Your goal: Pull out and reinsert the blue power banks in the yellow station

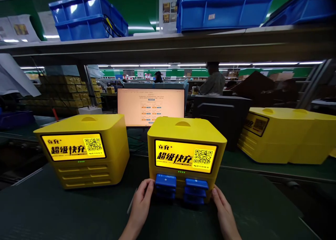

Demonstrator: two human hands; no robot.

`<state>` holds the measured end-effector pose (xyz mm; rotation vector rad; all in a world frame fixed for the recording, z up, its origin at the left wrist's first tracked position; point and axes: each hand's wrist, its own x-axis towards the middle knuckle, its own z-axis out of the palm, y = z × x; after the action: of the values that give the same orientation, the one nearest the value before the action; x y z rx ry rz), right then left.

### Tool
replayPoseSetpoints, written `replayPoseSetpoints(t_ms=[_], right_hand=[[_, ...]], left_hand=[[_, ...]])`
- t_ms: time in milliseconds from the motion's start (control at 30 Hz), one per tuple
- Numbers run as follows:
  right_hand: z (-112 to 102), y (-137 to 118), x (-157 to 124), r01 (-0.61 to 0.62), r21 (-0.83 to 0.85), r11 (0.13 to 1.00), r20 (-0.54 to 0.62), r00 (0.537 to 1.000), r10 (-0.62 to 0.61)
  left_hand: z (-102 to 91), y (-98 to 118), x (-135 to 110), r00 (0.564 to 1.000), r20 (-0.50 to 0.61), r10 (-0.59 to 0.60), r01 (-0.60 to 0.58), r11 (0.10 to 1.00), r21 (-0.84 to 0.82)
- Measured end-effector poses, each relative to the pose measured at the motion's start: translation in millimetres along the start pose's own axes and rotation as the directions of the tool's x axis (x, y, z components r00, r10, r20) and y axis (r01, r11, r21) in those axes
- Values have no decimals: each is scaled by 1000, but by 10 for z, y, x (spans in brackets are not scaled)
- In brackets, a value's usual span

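Note:
A yellow power bank station (181,129) stands upright on the dark green work surface in front of me, its front display lit. Two stacks of blue power banks, left (166,184) and right (195,189), stick out of its front slots. My left hand (141,201) is closed against the station's lower left side, next to the left stack. At the lower right side, my right hand (223,206) holds the station with fingers pressed together; some fingertips are hidden behind the edge. A second yellow station (115,156) with a lit display sits to the left, its slot fronts flush.
Behind the station are a lit monitor (151,107) and a black case (220,117). More yellow stations (283,138) stand at the right. Overhead, a shelf (147,46) carries blue bins (225,11). A person (214,80) is in the background.

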<state>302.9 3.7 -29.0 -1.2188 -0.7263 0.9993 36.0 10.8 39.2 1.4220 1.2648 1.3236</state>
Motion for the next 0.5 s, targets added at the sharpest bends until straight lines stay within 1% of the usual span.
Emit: replayPoseSetpoints(t_ms=[133,233,333,433,500], right_hand=[[4,8,6,42,-37,998,-18,999,-43],[13,2,5,57,-56,997,-25,998,-58],[24,-18,-5,91,-69,993,-12,996,-92],[32,-41,-16,119,-83,989,-10,993,-120],[38,-54,-22,123,-88,989,-13,992,-124]], left_hand=[[44,108,1,1000,-24,-7,5,998,-55],[108,195,46,1000,11,-14,15,999,-47],[159,244,62,996,58,-61,65,995,-72],[157,259,1,990,57,-127,133,985,-110],[132,266,-54,988,60,-144,150,982,-112]])
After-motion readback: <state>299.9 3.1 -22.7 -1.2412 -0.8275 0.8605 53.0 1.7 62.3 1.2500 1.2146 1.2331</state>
